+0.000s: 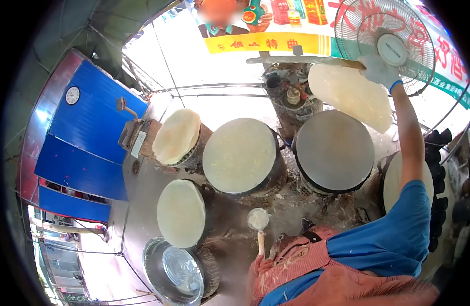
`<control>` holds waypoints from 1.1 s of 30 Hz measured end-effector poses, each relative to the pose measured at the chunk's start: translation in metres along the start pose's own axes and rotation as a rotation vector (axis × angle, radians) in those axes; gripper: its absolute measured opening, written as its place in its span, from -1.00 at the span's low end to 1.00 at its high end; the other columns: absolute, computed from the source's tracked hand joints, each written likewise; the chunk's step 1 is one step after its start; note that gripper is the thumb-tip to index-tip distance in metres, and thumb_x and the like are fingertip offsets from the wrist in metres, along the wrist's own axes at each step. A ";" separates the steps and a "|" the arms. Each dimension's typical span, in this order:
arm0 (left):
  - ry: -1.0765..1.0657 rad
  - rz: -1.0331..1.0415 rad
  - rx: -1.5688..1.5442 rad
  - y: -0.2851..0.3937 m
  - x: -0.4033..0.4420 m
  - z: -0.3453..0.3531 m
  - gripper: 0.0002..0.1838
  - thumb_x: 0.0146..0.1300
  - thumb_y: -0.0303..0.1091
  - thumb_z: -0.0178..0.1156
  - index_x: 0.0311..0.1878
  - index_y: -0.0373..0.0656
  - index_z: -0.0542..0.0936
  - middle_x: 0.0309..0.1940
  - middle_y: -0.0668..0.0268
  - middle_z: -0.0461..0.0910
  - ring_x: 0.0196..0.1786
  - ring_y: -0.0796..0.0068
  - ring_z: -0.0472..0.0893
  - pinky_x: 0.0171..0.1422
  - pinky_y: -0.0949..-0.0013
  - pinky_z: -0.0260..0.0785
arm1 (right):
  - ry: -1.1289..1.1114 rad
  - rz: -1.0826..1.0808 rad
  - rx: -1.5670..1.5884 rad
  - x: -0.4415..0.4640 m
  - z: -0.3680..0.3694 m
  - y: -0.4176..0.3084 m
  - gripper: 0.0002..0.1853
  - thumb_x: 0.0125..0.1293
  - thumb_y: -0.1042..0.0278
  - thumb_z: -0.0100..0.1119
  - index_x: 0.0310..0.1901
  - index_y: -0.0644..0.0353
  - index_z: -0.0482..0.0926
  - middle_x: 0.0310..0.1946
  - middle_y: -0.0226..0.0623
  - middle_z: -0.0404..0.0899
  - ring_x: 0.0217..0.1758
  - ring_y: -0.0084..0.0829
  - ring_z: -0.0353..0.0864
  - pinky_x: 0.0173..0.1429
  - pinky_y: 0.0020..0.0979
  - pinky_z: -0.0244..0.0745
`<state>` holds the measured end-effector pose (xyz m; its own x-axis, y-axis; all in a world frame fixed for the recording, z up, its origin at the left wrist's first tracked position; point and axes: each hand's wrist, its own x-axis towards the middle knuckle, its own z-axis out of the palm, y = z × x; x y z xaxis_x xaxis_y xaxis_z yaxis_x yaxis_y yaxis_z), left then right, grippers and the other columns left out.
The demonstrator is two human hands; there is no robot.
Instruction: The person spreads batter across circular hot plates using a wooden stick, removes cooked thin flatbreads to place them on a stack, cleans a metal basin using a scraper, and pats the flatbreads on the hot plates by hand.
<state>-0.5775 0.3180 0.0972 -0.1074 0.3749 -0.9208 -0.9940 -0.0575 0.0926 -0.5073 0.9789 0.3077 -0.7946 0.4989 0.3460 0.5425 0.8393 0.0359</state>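
Up at the right, my right hand, in a pale glove, is closed around the end of a long wooden stick. A thin pale pancake hangs from beside the stick and this hand, above a bare grey griddle. Low in the middle, my left hand grips the wooden handle of a ladle, whose round bowl has whitish batter in it. Left of the bare griddle, another griddle carries a spread pale layer. How the pancake is held is partly unclear.
More batter-covered griddles stand left and right; pancakes lie on a drum at upper left. A metal basin is at lower left. Behind are a blackened drum with jars and a large fan.
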 end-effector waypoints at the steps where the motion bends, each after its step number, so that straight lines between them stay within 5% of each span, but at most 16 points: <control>1: -0.052 -0.035 -0.053 0.003 0.001 -0.006 -0.57 0.40 -0.10 -0.04 -0.56 -0.08 0.20 -0.76 0.46 0.13 -0.74 0.66 0.14 -0.69 0.56 0.03 | 0.016 -0.009 -0.035 -0.003 -0.007 -0.003 -0.72 0.09 0.24 0.12 -0.22 0.23 0.55 -0.28 0.05 0.56 -0.16 0.01 0.55 -0.05 -0.10 0.41; 4: -0.237 -0.183 -0.347 0.013 -0.008 -0.025 -0.57 0.40 -0.09 -0.04 -0.56 -0.08 0.20 -0.76 0.46 0.13 -0.75 0.66 0.13 -0.70 0.56 0.02 | 0.069 -0.128 -0.027 -0.002 -0.014 -0.037 -0.64 0.07 0.15 0.07 -0.18 0.22 0.57 -0.23 0.01 0.57 -0.11 -0.02 0.54 -0.01 -0.07 0.40; 7: -0.418 -0.323 -0.563 0.021 -0.012 -0.053 -0.57 0.40 -0.09 -0.04 -0.56 -0.08 0.20 -0.76 0.47 0.13 -0.75 0.66 0.13 -0.71 0.56 0.01 | -0.048 -0.157 0.002 0.032 -0.001 -0.068 -0.69 0.02 0.28 0.06 -0.22 0.29 0.55 -0.23 0.09 0.55 -0.12 0.04 0.52 0.00 -0.10 0.38; 10: -0.713 -0.366 -0.367 0.025 0.028 -0.132 -0.57 0.41 -0.05 -0.08 -0.54 -0.04 0.17 -0.74 0.49 0.15 -0.75 0.71 0.17 -0.73 0.61 0.04 | -0.080 -0.087 0.072 0.080 0.045 -0.090 -0.68 -0.13 0.40 0.14 -0.29 0.38 0.47 -0.36 0.05 0.55 -0.27 -0.03 0.55 -0.17 -0.17 0.43; 14: -0.479 -0.295 -0.506 0.039 -0.025 -0.176 -0.70 0.40 -0.14 -0.02 -0.43 -0.04 0.26 -0.76 0.47 0.12 -0.78 0.68 0.10 -0.81 0.57 -0.04 | 0.150 -0.314 0.049 0.127 0.112 -0.141 -0.68 0.10 0.11 0.19 -0.26 0.21 0.62 -0.43 -0.04 0.65 -0.39 -0.24 0.68 -0.35 -0.24 0.55; 17: -0.509 -0.203 -0.603 0.032 -0.035 -0.229 -0.91 0.39 -0.24 -0.01 -0.14 0.15 0.29 -0.73 0.47 0.11 -0.77 0.69 0.12 -0.81 0.61 -0.05 | -0.002 -0.314 0.135 0.146 0.104 -0.222 -0.69 -0.01 0.20 0.19 -0.28 0.25 0.57 -0.45 -0.04 0.61 -0.38 -0.22 0.64 -0.33 -0.25 0.51; 20: -0.298 0.003 -0.453 0.030 -0.057 -0.258 -0.89 0.39 -0.26 0.01 -0.12 0.18 0.28 -0.72 0.47 0.12 -0.76 0.70 0.13 -0.81 0.62 -0.06 | -0.164 -0.280 0.234 0.156 0.086 -0.301 -0.69 -0.11 0.29 0.18 -0.31 0.29 0.53 -0.46 -0.04 0.57 -0.37 -0.21 0.59 -0.31 -0.25 0.47; 21: -0.413 -0.035 -0.561 0.026 -0.054 -0.275 -0.85 0.39 -0.28 0.00 -0.07 0.23 0.26 -0.72 0.47 0.12 -0.76 0.71 0.13 -0.78 0.65 -0.04 | -0.207 -0.267 0.270 0.158 0.079 -0.323 -0.68 -0.15 0.32 0.18 -0.32 0.31 0.51 -0.47 -0.04 0.55 -0.37 -0.20 0.58 -0.31 -0.26 0.46; 24: -0.303 0.040 -0.651 0.021 -0.070 -0.284 -0.94 0.40 -0.27 -0.02 -0.13 0.14 0.32 -0.71 0.47 0.13 -0.76 0.71 0.12 -0.78 0.64 0.00 | -0.301 -0.237 0.366 0.166 0.058 -0.383 -0.66 -0.26 0.41 0.18 -0.34 0.35 0.47 -0.48 -0.05 0.51 -0.36 -0.19 0.53 -0.29 -0.27 0.42; 25: -0.299 0.060 -0.653 0.021 -0.072 -0.287 -0.95 0.40 -0.27 -0.02 -0.14 0.13 0.32 -0.71 0.47 0.13 -0.76 0.71 0.13 -0.78 0.63 0.00 | -0.360 -0.160 0.427 0.162 0.040 -0.412 -0.62 -0.34 0.44 0.19 -0.34 0.34 0.45 -0.54 -0.19 0.46 -0.41 -0.33 0.49 -0.34 -0.35 0.40; 28: -0.330 0.082 -0.703 0.022 -0.070 -0.285 -0.96 0.40 -0.25 -0.02 -0.16 0.10 0.33 -0.71 0.47 0.13 -0.76 0.71 0.13 -0.78 0.63 0.01 | -0.332 -0.245 0.506 0.196 0.059 -0.439 -0.54 -0.40 0.48 0.20 -0.29 0.41 0.47 -0.58 -0.23 0.47 -0.51 -0.41 0.49 -0.45 -0.37 0.39; 33: -0.405 0.112 -0.825 0.028 -0.053 -0.253 -0.92 0.40 -0.23 -0.03 -0.21 0.05 0.35 -0.71 0.47 0.13 -0.77 0.70 0.13 -0.78 0.62 0.02 | -0.463 -0.326 0.645 0.231 0.047 -0.523 -0.64 -0.25 0.40 0.19 -0.32 0.36 0.47 -0.58 -0.25 0.42 -0.59 -0.46 0.42 -0.54 -0.38 0.34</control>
<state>-0.5949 0.0619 0.0529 -0.3545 0.6132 -0.7060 -0.6662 -0.6954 -0.2695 -0.9876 0.6657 0.3250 -0.9912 0.1317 -0.0116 0.1184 0.8449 -0.5217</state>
